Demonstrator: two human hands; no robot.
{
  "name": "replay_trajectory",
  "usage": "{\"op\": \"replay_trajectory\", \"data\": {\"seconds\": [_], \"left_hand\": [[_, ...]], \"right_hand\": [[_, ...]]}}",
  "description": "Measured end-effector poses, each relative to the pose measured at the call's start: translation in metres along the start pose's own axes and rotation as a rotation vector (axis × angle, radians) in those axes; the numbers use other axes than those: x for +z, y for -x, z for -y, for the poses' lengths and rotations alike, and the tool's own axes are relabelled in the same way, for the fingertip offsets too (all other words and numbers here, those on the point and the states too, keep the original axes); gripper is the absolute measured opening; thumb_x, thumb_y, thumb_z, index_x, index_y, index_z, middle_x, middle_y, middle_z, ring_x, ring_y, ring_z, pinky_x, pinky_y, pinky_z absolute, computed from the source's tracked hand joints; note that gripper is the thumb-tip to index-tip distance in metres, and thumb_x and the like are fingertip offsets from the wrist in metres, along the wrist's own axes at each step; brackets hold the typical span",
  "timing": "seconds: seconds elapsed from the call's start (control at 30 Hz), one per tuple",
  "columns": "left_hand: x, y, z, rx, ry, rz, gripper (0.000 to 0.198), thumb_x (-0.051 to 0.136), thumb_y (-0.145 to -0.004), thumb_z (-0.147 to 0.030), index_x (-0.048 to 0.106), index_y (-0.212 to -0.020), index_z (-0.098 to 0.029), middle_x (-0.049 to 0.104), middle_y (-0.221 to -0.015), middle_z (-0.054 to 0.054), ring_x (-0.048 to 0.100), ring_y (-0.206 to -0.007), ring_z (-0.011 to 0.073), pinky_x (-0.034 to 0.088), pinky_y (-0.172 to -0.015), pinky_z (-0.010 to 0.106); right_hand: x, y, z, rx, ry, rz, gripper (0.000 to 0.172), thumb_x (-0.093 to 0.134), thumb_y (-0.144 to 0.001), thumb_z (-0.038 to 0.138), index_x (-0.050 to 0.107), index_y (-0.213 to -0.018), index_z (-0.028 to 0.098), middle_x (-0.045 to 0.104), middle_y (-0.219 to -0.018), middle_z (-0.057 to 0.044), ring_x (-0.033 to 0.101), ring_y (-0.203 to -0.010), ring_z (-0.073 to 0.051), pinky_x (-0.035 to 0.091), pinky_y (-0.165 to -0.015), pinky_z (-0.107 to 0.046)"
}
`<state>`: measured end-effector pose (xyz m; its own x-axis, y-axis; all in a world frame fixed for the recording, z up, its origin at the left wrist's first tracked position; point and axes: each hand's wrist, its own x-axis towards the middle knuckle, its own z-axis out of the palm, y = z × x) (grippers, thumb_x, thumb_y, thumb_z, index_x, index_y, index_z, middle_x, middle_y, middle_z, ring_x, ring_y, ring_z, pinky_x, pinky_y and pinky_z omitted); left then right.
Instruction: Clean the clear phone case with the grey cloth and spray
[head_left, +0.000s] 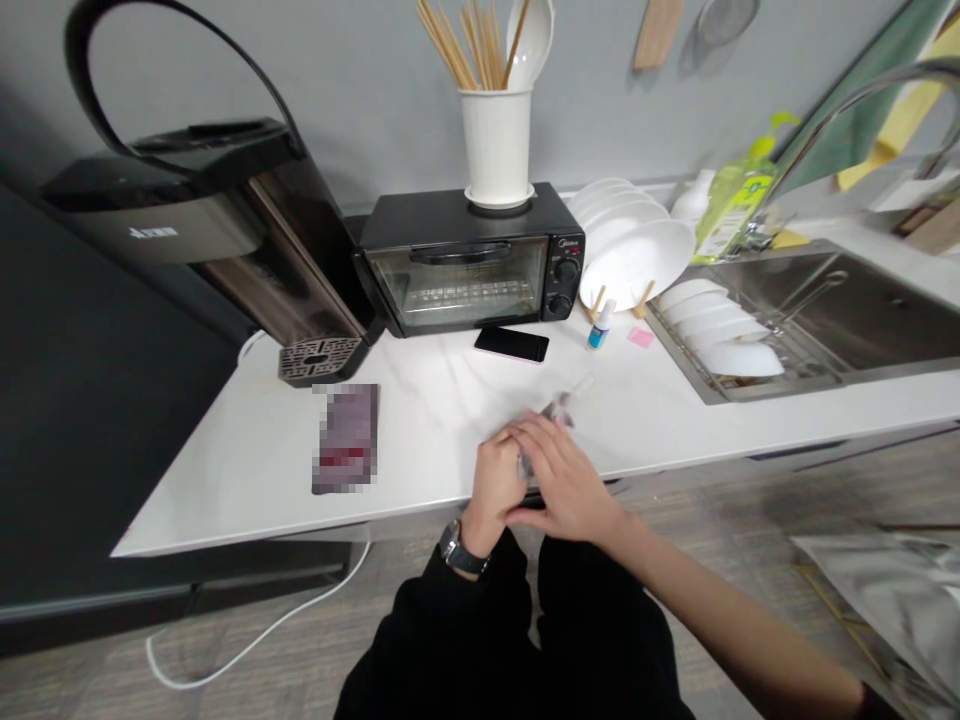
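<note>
My left hand [499, 485], with a dark-strapped watch [454, 548] on its wrist, is closed above the counter's front edge. Over it lies my right hand [566, 482], fingers together and bent around the same spot. A small crumpled greyish thing [559, 408] pokes out beyond the fingertips, with a thin clear piece [583, 386] at its far end. The fingers cover most of it, and blur hides its kind. Farther back on the counter are a black phone [512, 344], a small blue-labelled spray bottle [601, 327] and a pink square [640, 336].
A black toaster oven [472, 285] carries a white chopstick holder [496, 145]. Left are a tall dark water dispenser [247, 230] and a pixelated purple item [349, 435]. Right are racked white plates [637, 255], a green soap bottle [739, 200] and a steel sink [885, 320] with dishes.
</note>
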<state>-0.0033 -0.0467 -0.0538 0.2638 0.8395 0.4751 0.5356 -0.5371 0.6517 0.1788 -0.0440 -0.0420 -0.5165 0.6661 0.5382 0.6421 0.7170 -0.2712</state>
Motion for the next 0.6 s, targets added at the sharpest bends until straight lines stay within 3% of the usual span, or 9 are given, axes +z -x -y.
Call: {"op": "replay_trajectory", "data": {"seconds": [0.03,0.17,0.27,0.4,0.5,0.6], "left_hand": [[0.0001,0.0001,0.0000,-0.002,-0.006,-0.001,0.013,0.061,-0.096,-0.015,0.074,-0.093,-0.017,0.072,-0.089,0.006,0.069,-0.080,0.0188,0.056,-0.074,0.028],[0.0023,0.0005,-0.0004,-0.044,-0.018,0.003,0.019,0.057,-0.100,-0.017,0.075,-0.094,-0.018,0.071,-0.087,0.005,0.068,-0.077,0.0169,0.056,-0.075,0.027],[0.0030,0.0010,-0.0010,-0.050,-0.032,-0.002,0.019,0.058,-0.097,-0.010,0.075,-0.094,-0.017,0.073,-0.091,0.007,0.069,-0.082,0.0184,0.057,-0.079,0.029],[0.0024,0.0017,-0.0013,-0.042,-0.045,0.016,0.019,0.058,-0.099,-0.013,0.076,-0.097,-0.018,0.070,-0.086,0.004,0.067,-0.077,0.0166,0.055,-0.074,0.027],[0.0022,0.0015,-0.0005,-0.034,-0.053,0.001,0.017,0.059,-0.095,-0.010,0.075,-0.094,-0.016,0.070,-0.087,0.005,0.067,-0.077,0.0180,0.055,-0.074,0.029],[0.0027,0.0008,0.0000,-0.030,-0.042,-0.008,0.020,0.058,-0.097,-0.010,0.076,-0.096,-0.018,0.070,-0.087,0.004,0.068,-0.078,0.0170,0.055,-0.075,0.028]], "right_hand": [[0.0005,0.0008,0.0014,-0.028,0.005,0.032,0.087,0.045,-0.097,0.074,0.038,-0.154,0.009,0.055,-0.148,-0.026,0.045,-0.147,-0.041,0.034,-0.122,-0.065],[0.0017,0.0038,0.0075,0.175,0.087,-0.132,0.083,0.045,-0.098,0.072,0.040,-0.152,0.010,0.056,-0.145,-0.026,0.040,-0.149,-0.044,0.029,-0.122,-0.069],[0.0017,0.0046,0.0108,0.003,-0.005,0.021,0.085,0.044,-0.098,0.073,0.039,-0.154,0.009,0.055,-0.149,-0.025,0.044,-0.147,-0.040,0.033,-0.123,-0.063],[-0.0006,0.0036,0.0076,0.185,0.084,-0.158,0.077,0.047,-0.099,0.070,0.042,-0.151,0.013,0.059,-0.143,-0.024,0.044,-0.146,-0.043,0.027,-0.123,-0.069],[-0.0012,0.0036,0.0075,0.046,0.027,-0.004,0.081,0.044,-0.100,0.070,0.038,-0.154,0.010,0.057,-0.148,-0.024,0.043,-0.148,-0.041,0.030,-0.124,-0.064],[-0.0014,0.0049,0.0091,0.145,0.086,-0.075,0.079,0.042,-0.101,0.069,0.038,-0.155,0.011,0.057,-0.148,-0.024,0.043,-0.148,-0.042,0.029,-0.123,-0.066]]}}
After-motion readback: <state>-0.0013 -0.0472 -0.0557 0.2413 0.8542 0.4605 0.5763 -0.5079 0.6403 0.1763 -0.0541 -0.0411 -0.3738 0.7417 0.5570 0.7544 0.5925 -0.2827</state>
